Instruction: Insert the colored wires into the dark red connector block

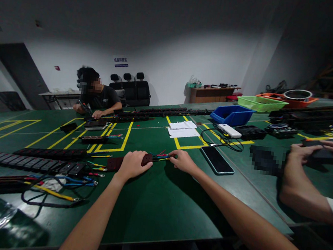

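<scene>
My left hand [133,164] is wrapped over a dark reddish-brown block [114,163], which lies on or just above the green table [144,211]. Its left end and a bit of its right end show past my fingers. Out of the right end come several thin coloured wires [161,157], red, blue and yellow-green among them. My right hand [184,162] pinches these wires near their far ends, and the fingertips hide the tips. Left of my left hand, wires with ring terminals [99,174] stick out from rows of black modules [36,163].
Right of my right hand lies a phone [218,160]. Beyond are white papers [184,130], a white power bank [229,131], a blue bin [232,115] and a green basket [262,104]. A co-worker's hands [308,151] hold a dark object at right; another person [100,97] works across the table.
</scene>
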The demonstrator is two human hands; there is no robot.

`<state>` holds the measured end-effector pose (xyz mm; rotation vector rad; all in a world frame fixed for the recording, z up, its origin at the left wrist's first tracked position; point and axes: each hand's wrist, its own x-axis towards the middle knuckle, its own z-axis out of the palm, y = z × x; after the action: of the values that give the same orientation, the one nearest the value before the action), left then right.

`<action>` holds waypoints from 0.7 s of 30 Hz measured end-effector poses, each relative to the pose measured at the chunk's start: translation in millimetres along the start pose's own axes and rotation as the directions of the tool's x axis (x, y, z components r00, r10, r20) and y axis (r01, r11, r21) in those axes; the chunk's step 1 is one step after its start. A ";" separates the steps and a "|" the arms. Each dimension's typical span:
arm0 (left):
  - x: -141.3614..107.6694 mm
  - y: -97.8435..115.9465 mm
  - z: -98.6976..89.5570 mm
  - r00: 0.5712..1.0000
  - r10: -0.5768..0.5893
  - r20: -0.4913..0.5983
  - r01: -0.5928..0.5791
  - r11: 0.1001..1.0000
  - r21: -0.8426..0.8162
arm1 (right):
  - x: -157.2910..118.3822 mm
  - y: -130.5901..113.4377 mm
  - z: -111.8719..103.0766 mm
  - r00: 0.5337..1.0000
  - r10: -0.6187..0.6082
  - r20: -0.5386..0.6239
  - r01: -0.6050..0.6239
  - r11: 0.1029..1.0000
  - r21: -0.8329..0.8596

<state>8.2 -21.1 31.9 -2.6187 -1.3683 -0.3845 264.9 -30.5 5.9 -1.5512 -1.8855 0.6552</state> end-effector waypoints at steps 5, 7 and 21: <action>-0.2 0.1 0.1 1.000 0.005 -0.001 -0.005 1.000 0.002 | 0.5 2.2 0.8 0.999 -0.026 -0.032 0.025 0.999 -0.035; -0.3 -0.1 0.4 1.000 0.008 -0.008 -0.008 1.000 0.004 | 0.8 3.0 2.3 0.994 -0.058 -0.089 0.049 0.994 -0.102; 0.1 -0.8 0.7 1.000 0.009 0.000 -0.009 1.000 0.020 | -0.8 3.8 4.9 0.985 -0.043 -0.165 0.006 0.975 -0.222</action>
<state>7.7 -20.5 31.3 -2.6084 -1.3528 -0.3676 264.0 -30.6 -0.2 -1.6611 -1.8957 0.2982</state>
